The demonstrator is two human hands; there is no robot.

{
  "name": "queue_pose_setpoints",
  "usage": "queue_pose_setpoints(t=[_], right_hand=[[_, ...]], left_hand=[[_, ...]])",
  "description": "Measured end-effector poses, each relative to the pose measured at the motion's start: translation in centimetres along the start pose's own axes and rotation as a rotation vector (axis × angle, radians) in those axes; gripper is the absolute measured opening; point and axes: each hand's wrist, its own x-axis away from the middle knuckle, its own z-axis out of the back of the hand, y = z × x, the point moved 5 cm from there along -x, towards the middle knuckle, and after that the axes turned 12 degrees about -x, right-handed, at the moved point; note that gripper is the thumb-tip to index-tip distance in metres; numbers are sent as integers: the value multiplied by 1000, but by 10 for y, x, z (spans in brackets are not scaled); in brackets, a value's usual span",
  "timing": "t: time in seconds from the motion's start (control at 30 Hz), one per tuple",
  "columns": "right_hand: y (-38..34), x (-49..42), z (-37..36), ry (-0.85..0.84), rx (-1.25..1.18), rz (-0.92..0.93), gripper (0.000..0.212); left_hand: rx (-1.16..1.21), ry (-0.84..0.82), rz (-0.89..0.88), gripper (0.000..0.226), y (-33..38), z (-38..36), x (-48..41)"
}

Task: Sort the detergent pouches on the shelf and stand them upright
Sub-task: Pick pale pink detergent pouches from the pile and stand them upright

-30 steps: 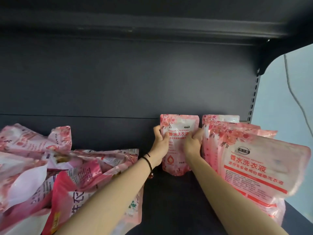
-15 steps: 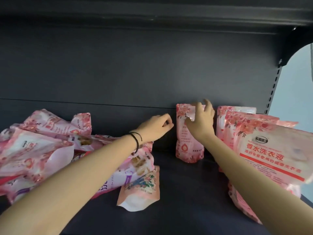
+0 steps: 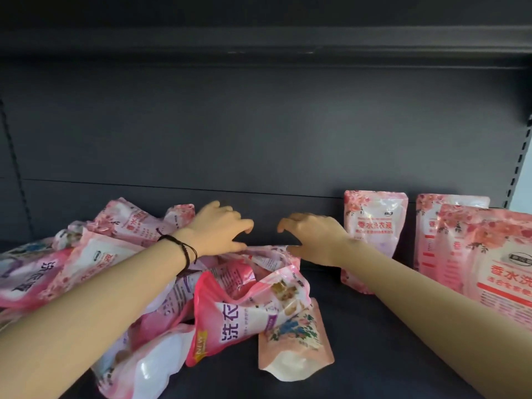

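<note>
Both hands have left the standing pouch (image 3: pixel 374 234), which the right hand (image 3: pixel 313 240) was touching at its top a moment ago, and now hang over the pile (image 3: pixel 121 272) at the left of the shelf (image 3: pixel 374 355). That hand's fingers are spread and loosely curled, claw-like, holding nothing. The left hand (image 3: pixel 221 228), with a dark bracelet (image 3: pixel 184 251) on its wrist, is posed the same way, fingers apart and bent. Between and just below the two hands lies the top pouch (image 3: pixel 267 253), crumpled on its side on the heap. The thumbs come close to its upper edge, but I cannot tell whether either one touches it. The standing pouch is upright against the back panel (image 3: pixel 259 139), just right of the right wrist, whose forearm covers its lower left corner. Further right stands a row (image 3: pixel 452 226) of upright pouches, cut off by the frame edge. A small pouch (image 3: pixel 296 341) lies flat in front of the pile. The left forearm hides much of the pile, and the print on the pouches there is blurred.
</note>
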Motion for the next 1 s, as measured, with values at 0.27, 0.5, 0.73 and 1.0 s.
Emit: queue_pose_setpoints(t=[0.27,0.5,0.73,1.0], right_hand=[[-2,-45,-26,-132,-28,-12,34],[31,-56,-30,-140,-273,-136,45],[51,-58,-37,92,-660,-308,20],[75,-22,-49,468,-1313,-608,10]], left_hand=[[201,-189,-37,36,-10,-50,-8],[178,12,-42,28,-24,-39,-34],[107,353,-118,29,-25,35,-83],[646,642,334,53,-47,36,-55]])
